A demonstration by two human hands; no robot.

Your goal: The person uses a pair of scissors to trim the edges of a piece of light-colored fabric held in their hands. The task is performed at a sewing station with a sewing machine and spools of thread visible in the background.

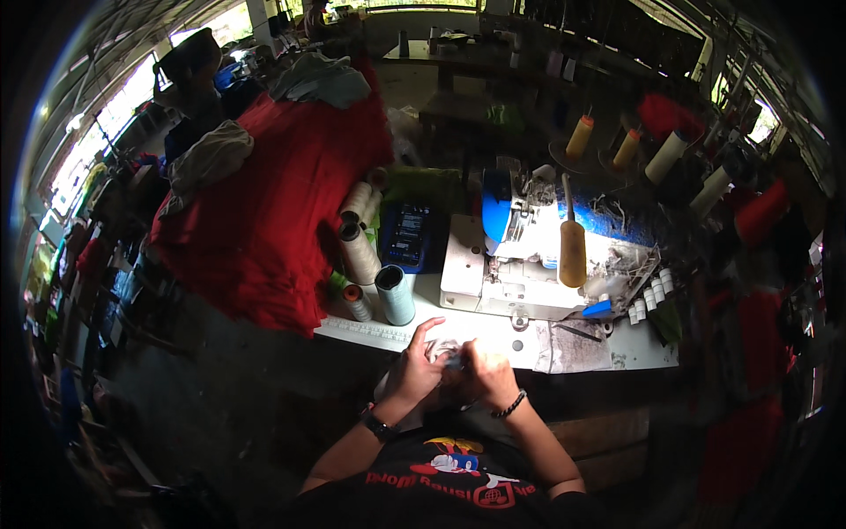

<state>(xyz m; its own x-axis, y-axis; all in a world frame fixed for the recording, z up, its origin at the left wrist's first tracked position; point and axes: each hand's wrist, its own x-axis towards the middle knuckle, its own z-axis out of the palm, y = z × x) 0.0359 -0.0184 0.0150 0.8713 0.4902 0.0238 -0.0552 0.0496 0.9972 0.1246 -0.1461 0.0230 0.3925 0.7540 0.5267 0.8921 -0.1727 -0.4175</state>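
My left hand (416,374) and my right hand (490,374) meet at the front edge of a white sewing table (423,310). Both are closed around a small dark, bluish thing (455,361) that I cannot make out, partly hidden by my fingers. Pale, crumpled material (442,346) shows beside it. My left index finger points up and away from the grip, while my right fingers are curled. Just beyond my hands stands a white sewing machine (463,264), lit brightly. A yellow, handle-shaped piece (572,254) hangs in front of it.
Left of the machine are a phone (408,236), a pale blue thread cone (395,296), cream cones (359,253) and a ruler (366,330). A large red fabric pile (264,203) rises at the left. Small white spools (652,295) line the right side.
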